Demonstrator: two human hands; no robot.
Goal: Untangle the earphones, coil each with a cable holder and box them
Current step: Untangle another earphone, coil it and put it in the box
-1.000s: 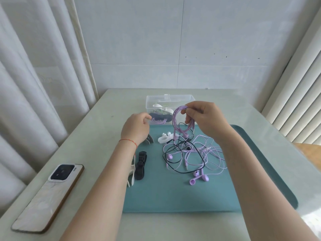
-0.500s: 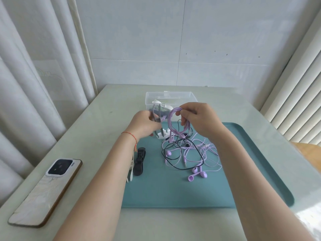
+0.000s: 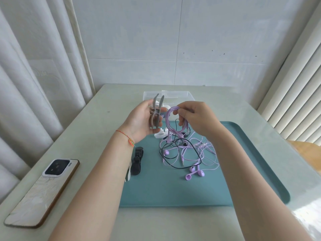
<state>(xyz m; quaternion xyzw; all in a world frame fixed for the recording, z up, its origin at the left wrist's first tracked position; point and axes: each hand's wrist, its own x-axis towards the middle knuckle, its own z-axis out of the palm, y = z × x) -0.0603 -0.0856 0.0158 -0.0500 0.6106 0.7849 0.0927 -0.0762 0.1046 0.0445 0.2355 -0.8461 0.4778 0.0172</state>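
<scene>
My right hand [image 3: 194, 119] grips a coiled purple earphone cable [image 3: 171, 121] above the teal mat [image 3: 173, 188]. My left hand [image 3: 140, 120], palm turned toward me, holds a grey cable holder [image 3: 155, 113] upright beside the coil. Under the coil lies a tangle of purple and black earphone cables [image 3: 189, 152], with purple earbuds [image 3: 194, 173] at its near side. The clear plastic box [image 3: 168, 95] stands behind both hands, partly hidden. A white cable holder [image 3: 160, 135] lies at the mat's far edge, and a black one [image 3: 137, 160] lies at its left edge.
A phone [image 3: 43, 190] lies face down on the pale table [image 3: 78, 136], near left. Curtains hang at the left and blinds at the right. A white wall stands behind the table. A wooden surface [image 3: 307, 152] shows at the right edge.
My left hand picked up the grey cable holder near the box, lifted it and turned palm up beside the coil. My right hand kept holding the purple coil.
</scene>
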